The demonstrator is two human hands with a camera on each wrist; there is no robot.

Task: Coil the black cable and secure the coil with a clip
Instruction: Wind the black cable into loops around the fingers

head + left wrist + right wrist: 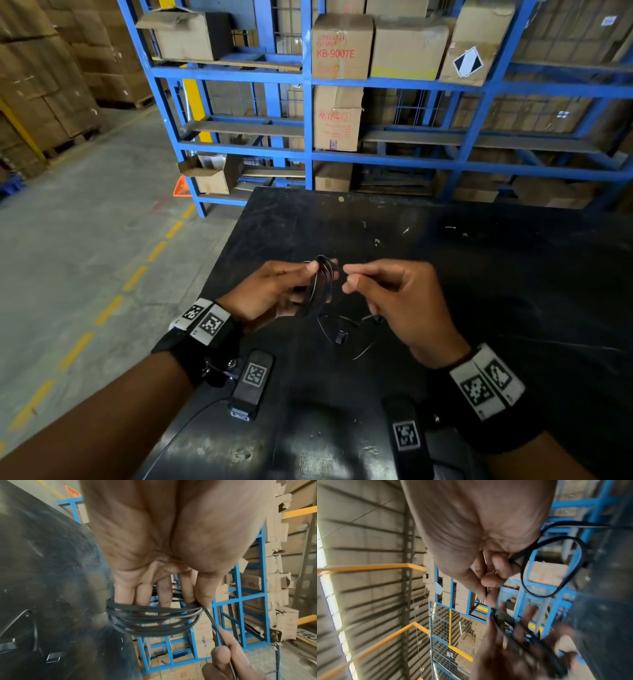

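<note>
1. The left hand point(274, 291) holds the coil point(320, 284) of black cable above the middle of the black table point(479, 260). Its fingers pass through the loops and its thumb clamps the strands at the top.
2. In the left wrist view the coil point(152, 618) wraps round the fingers point(164, 592), many thin turns bunched together.
3. The right hand point(397, 298) is just beside the coil, thumb and forefinger pinched on the free strand that runs off it.
4. In the right wrist view that hand point(488, 577) pinches the strand, and a loose loop point(553, 566) of cable hangs beside it.
5. The tail point(342, 329) of the cable lies slack on the table beneath the hands, toward the near edge, with a small black piece point(341, 337) on it; whether that is a plug or the clip, I cannot tell.
6. A blue rack point(308, 82) of cardboard boxes point(342, 44) stands beyond the far edge.
</note>
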